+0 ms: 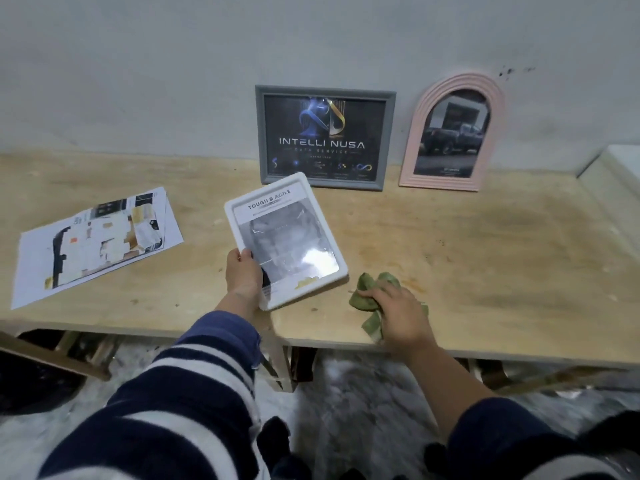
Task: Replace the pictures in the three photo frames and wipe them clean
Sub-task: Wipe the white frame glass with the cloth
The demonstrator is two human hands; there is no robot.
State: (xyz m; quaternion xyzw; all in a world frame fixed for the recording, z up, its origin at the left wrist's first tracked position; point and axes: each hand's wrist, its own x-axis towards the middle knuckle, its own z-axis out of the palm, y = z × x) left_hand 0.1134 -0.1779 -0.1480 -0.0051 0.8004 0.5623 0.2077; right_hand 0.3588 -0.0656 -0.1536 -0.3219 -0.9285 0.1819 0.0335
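Observation:
My left hand (243, 273) grips the near left edge of a white photo frame (286, 237), thumb on its glass, holding it tilted above the wooden table (485, 258). The frame shows a grey picture headed "TOUGH & AGILE". To its right my right hand (398, 311) holds a crumpled green cloth (369, 296) on the table near the front edge. A grey frame (325, 136) with a dark "INTELLI NUSA" poster leans against the wall. Beside it on the right stands a pink arched frame (453, 133) with a picture of a dark truck.
Loose printed sheets (97, 244) lie on the left part of the table. A white object (613, 174) sits at the table's far right edge. The table's front edge runs just below my hands, with wooden legs and dark items underneath.

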